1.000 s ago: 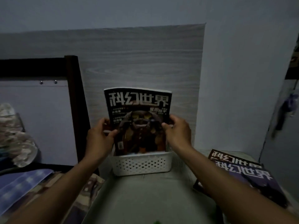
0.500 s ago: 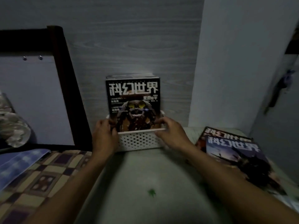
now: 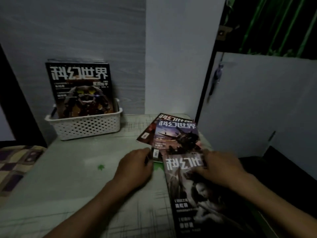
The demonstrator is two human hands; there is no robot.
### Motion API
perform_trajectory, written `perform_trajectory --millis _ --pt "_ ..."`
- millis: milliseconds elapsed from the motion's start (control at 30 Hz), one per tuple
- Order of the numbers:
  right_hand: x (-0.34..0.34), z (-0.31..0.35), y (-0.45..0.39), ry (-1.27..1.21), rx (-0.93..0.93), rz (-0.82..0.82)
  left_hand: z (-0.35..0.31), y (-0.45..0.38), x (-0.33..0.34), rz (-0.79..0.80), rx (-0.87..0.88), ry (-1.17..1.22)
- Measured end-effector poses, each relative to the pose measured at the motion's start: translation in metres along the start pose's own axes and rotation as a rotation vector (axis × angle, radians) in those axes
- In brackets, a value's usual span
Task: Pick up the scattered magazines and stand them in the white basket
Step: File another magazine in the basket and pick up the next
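Observation:
The white basket (image 3: 89,125) stands at the back left of the table against the wall. A dark-covered magazine (image 3: 80,88) with a robot figure stands upright in it, with more pages behind. Three magazines lie overlapping at the right: a reddish one (image 3: 151,130) at the bottom, a dusk-sky one (image 3: 176,136) over it, and a grey one (image 3: 197,200) nearest me. My left hand (image 3: 135,166) has curled fingers at the lower left corner of the dusk-sky magazine; whether it grips is unclear. My right hand (image 3: 221,167) lies flat on the top of the grey magazine.
The pale table (image 3: 68,186) has a small green mark (image 3: 101,167) near its middle. A checked blanket (image 3: 15,162) lies off its left edge. A white panel (image 3: 257,103) and a dark frame stand close on the right, and the wall is right behind the basket.
Both hands let go of the magazine standing in the basket and moved right and toward me, onto the magazines lying on the table. My view swung right.

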State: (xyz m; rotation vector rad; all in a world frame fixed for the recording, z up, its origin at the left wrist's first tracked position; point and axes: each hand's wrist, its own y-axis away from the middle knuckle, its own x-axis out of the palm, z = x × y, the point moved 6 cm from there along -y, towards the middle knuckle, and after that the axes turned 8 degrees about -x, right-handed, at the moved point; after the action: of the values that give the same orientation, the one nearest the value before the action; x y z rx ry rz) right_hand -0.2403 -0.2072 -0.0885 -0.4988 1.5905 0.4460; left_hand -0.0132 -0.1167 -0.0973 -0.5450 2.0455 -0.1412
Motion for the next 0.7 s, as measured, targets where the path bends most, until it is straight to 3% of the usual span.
perform_trajectory --millis 133,200,300,367,467,567,700 --pt "0.016 -0.023 0.026 -0.012 0.086 0.017 -0.041 0.035 0.027 0.001 0.015 0.063" --pt "0.018 -0.018 0.027 -0.041 0.067 0.044 -0.049 0.049 0.034 0.005 -0.11 0.188" --pt "0.012 -0.002 0.03 -0.241 0.018 0.045 -0.038 0.052 0.031 0.131 -0.518 0.939" --pt "0.008 0.008 0.035 -0.434 0.004 -0.052 -0.025 0.056 0.023 0.214 -0.663 1.201" --pt "0.019 0.014 0.038 -0.832 0.107 -0.162 -0.006 0.076 0.01 0.317 -0.673 1.183" --pt "0.031 0.032 0.034 -1.374 0.215 -0.134 0.013 0.082 -0.019 0.234 -0.629 1.287" --pt "-0.014 0.081 0.009 -1.594 -0.1 -0.12 0.026 0.053 -0.093 -0.046 -0.388 1.224"
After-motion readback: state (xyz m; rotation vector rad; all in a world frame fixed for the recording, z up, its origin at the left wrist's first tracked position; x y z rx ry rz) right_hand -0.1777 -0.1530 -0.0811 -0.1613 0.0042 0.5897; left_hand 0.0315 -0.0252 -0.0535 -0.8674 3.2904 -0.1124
